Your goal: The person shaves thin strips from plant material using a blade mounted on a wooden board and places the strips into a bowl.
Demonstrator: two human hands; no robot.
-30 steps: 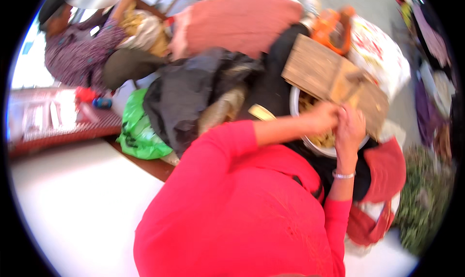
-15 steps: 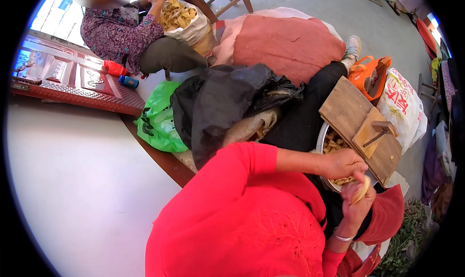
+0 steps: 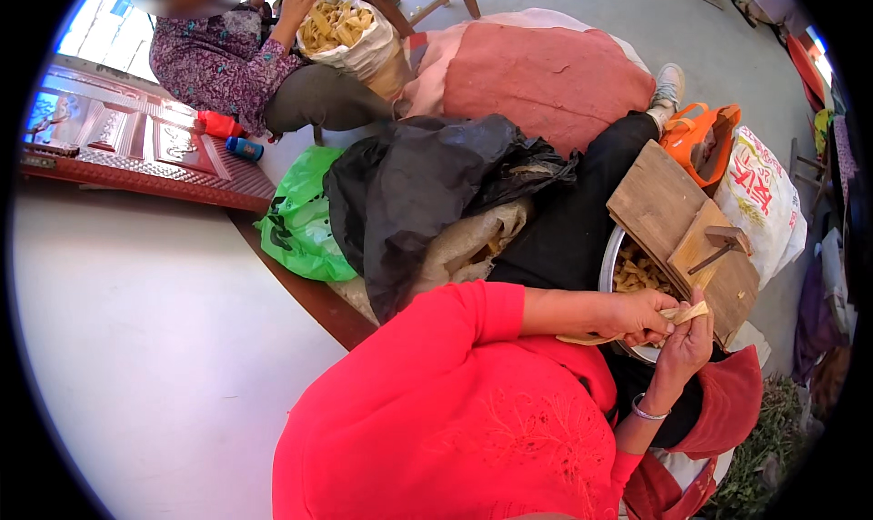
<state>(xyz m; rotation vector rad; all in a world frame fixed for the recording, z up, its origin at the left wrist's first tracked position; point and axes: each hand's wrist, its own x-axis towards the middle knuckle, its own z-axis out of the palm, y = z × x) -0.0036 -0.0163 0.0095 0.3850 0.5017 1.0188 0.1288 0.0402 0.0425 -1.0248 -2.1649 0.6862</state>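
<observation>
My left hand (image 3: 641, 315) and my right hand (image 3: 691, 345) meet over the near edge of a metal basin (image 3: 607, 264). Both are closed on a long, flat, pale yellow strip (image 3: 688, 314), looped between the fingers. One end of it trails out below my left hand. Several tan folded pieces (image 3: 639, 273) lie in the basin. Across its rim rests a wooden board (image 3: 650, 197) with a smaller wood piece on top. On that sits a wooden block with a dark metal rod (image 3: 712, 259). A bracelet circles my right wrist.
Beyond the board stand an orange bag (image 3: 705, 143) and a white printed sack (image 3: 762, 202). Black plastic (image 3: 409, 193) and a green bag (image 3: 305, 215) lie to the left. Reddish cloth (image 3: 546, 84) covers a heap. Another person sits beside a white sack (image 3: 368, 52) of yellow pieces.
The strip, bunched at my right hand before, is now stretched between both hands with a tail hanging free. The other person's hands have risen with a strip.
</observation>
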